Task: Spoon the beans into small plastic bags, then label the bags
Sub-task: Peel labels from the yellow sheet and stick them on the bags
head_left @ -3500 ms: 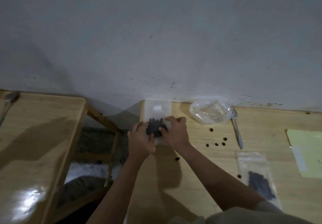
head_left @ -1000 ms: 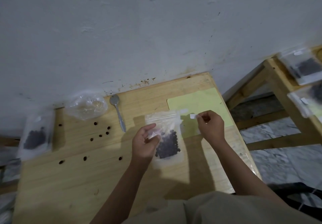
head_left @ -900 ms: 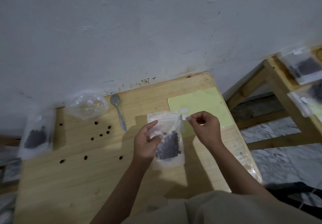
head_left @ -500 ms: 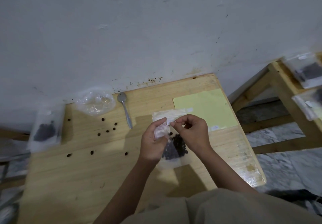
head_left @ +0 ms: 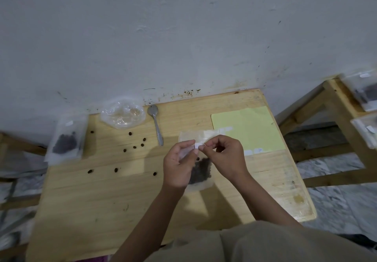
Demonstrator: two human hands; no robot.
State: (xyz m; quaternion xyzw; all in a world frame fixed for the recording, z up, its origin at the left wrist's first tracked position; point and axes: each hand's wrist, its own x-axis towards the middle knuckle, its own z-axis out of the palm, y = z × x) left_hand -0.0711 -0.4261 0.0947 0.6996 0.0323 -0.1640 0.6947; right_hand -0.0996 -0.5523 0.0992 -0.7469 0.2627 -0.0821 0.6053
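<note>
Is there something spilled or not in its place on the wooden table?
Yes. Loose beans lie scattered on the bare table, between the spoon and a filled bag at its left edge, instead of inside bags.

A small clear plastic bag (head_left: 201, 172) of dark beans is held upright over the wooden bench (head_left: 122, 190), a small white paper label (head_left: 197, 145) pinched at its upper front.

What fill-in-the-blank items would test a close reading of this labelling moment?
1. The right hand pinches a small white ____ against the held bag.
2. The spoon lies on the table right of the crumpled ____ bag.
3. The sheet by the table's right edge is ____ in colour.
Missing words: label; plastic; yellow
</note>
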